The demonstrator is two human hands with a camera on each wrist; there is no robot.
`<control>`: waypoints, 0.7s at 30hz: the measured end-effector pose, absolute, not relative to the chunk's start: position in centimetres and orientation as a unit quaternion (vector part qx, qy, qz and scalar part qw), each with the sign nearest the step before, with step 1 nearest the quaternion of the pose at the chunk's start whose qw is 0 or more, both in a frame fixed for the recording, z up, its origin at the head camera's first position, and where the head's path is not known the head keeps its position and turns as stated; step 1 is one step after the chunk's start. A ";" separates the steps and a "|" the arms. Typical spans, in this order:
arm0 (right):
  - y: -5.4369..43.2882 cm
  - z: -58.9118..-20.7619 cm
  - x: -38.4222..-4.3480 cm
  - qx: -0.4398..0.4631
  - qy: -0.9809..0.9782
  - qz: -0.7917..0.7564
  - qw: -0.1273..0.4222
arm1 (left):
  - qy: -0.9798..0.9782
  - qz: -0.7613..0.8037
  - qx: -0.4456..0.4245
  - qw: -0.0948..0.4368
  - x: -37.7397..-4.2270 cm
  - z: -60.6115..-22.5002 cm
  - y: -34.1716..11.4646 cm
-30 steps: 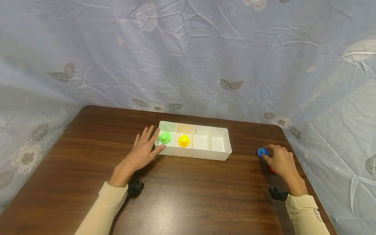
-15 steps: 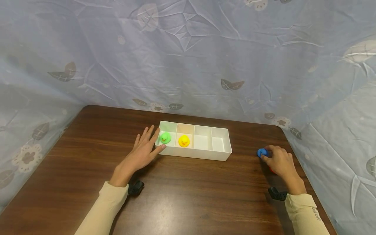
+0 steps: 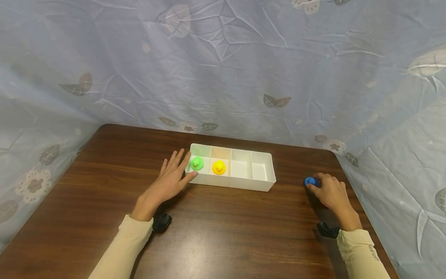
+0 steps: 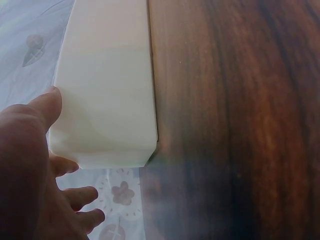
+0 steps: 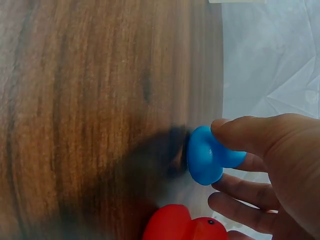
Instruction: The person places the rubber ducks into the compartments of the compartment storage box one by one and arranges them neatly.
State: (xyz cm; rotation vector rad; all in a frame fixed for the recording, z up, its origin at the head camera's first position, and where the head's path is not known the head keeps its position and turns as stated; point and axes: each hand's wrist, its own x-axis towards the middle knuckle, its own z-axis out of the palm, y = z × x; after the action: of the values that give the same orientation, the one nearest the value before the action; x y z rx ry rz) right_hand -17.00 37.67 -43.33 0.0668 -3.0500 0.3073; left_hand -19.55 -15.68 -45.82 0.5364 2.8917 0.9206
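Note:
My right hand is at the right side of the table and pinches a blue rubber duck between thumb and fingers. Part of that duck shows past the thumb in the head view. Close below it in the right wrist view is a red rubber duck, almost wholly covered by the hand in the head view. With fingers spread, my left hand rests at the left end of a white divided tray; its thumb lies at the tray's long wall.
A green rubber duck sits in the tray's leftmost compartment and a yellow rubber duck in the one beside it. Patterned grey-blue cloth hangs around the back and sides of the brown wooden table.
My right hand has shifted very slightly left with the blue duck, and the red duck has become more covered in the head view. My left hand stays at the tray.

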 end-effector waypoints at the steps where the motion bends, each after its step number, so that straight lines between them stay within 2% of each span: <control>1: 37.6 -43.2 -17.0 0.023 -0.994 0.099 0.038 | 0.938 0.299 0.174 0.030 -19.6 -45.8 -15.7; 21: 34.7 -40.9 -18.3 0.057 -0.989 0.118 0.067 | 0.938 0.297 0.175 0.031 -19.5 -45.8 -15.7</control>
State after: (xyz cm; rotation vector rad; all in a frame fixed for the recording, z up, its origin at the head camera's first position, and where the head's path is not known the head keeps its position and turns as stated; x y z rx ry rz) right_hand -18.33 34.69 -40.94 0.1713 -2.9807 0.3542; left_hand -19.47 -15.71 -45.82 0.5390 2.8913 0.9152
